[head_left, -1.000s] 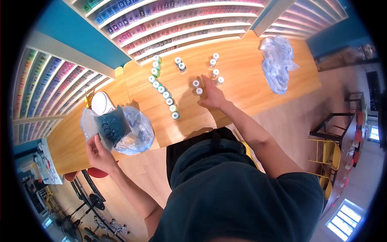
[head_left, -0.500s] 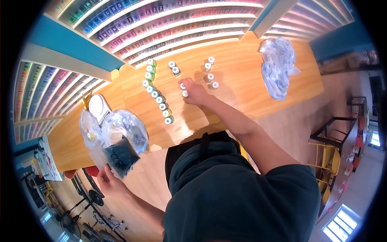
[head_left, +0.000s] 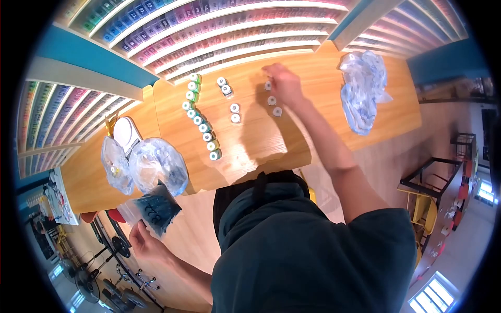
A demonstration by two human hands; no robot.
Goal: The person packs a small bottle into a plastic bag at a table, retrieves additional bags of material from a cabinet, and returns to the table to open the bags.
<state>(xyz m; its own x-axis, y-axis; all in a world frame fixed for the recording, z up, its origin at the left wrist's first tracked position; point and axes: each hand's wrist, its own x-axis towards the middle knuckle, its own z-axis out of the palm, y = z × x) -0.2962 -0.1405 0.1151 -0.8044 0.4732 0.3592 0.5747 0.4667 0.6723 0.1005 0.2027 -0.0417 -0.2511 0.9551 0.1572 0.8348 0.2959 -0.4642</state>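
My left hand [head_left: 145,241] pinches the clear edge of a bag of dark teal material [head_left: 158,208], which hangs off the table's front edge. Over the back of the table, my right hand [head_left: 282,81] is closed around the place of a white-capped bottle; whether it grips one is hidden. Just below that hand stand more white-capped bottles [head_left: 272,100]. One pair of bottles [head_left: 235,108] stands left of them near the middle, another pair [head_left: 222,81] farther back. A curved row of green-tinted bottles [head_left: 198,120] runs toward the front edge.
Crumpled plastic bags [head_left: 158,166] lie at the left beside a white scale [head_left: 127,135]. Another crumpled plastic bag [head_left: 362,91] rests on the right of the wooden table [head_left: 229,169]. Shelves of coloured containers [head_left: 235,39] line the back.
My right hand moved from the left-hand group of bottles to the back right one. The middle pair now stands farther left. My left hand brought the teal bag off the plastic bags toward the front.
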